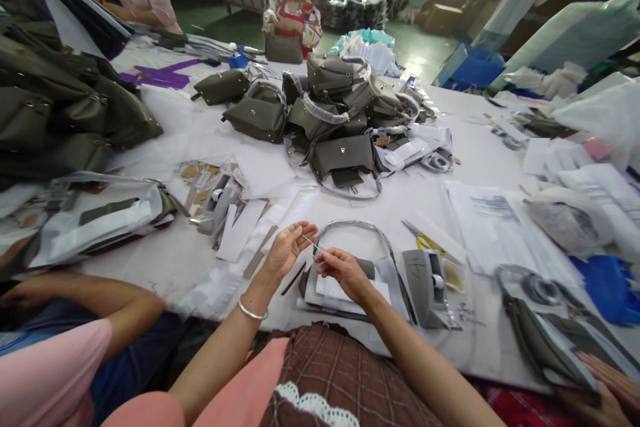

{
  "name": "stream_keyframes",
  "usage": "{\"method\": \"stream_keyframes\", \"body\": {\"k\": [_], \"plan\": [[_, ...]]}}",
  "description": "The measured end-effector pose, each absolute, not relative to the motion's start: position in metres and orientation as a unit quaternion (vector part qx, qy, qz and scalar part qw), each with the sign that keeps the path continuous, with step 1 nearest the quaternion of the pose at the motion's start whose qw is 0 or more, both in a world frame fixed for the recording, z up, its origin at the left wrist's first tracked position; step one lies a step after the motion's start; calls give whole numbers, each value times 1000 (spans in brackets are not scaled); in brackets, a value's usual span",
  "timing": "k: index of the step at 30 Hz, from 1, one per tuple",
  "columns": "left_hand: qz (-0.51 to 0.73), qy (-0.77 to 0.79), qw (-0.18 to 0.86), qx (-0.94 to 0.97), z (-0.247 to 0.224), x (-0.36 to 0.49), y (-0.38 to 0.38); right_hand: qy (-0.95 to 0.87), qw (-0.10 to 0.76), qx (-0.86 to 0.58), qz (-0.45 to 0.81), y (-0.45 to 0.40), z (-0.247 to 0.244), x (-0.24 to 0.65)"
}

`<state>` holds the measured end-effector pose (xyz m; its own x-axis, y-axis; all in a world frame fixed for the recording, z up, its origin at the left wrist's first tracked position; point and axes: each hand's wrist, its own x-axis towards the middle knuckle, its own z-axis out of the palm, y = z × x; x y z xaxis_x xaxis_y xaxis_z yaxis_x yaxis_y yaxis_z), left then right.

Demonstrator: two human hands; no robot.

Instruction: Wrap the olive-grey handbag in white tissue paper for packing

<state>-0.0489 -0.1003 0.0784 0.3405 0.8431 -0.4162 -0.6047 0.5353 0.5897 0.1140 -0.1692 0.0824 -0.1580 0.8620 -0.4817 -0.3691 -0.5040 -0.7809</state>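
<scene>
A thin white string stretches between my two hands, above a grey-olive handbag. My left hand has its fingers partly extended, with one end of the string at its thumb and fingertips. The other end is pinched in my right hand. Below them the bag lies on the table, its raised handle wrapped in clear film and white paper across its body. Right of the bag stands a grey tape dispenser, with yellow-handled scissors behind it.
Many olive handbags are piled mid-table, with another heap at left. A second tape dispenser sits among cards and paper strips. White sheets lie at right. Co-workers' arms are close on both sides; other people stand across the table.
</scene>
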Motion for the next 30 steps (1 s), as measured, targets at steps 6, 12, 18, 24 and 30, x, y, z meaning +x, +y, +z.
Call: {"method": "stream_keyframes", "body": {"k": [6, 12, 18, 24, 30], "plan": [[345, 346, 843, 224, 71, -65, -103, -204, 453, -439, 749, -167, 96, 122], [318, 367, 833, 264, 69, -71, -105, -184, 468, -447, 740, -165, 92, 123], [271, 405, 794, 363, 72, -67, -108, -169, 489, -441, 734, -162, 95, 122], [317, 450, 663, 507, 73, -63, -109, -338, 395, -480, 707, -167, 97, 126], [411, 411, 680, 447, 90, -65, -112, -417, 389, -598, 563, -170, 85, 127]]}}
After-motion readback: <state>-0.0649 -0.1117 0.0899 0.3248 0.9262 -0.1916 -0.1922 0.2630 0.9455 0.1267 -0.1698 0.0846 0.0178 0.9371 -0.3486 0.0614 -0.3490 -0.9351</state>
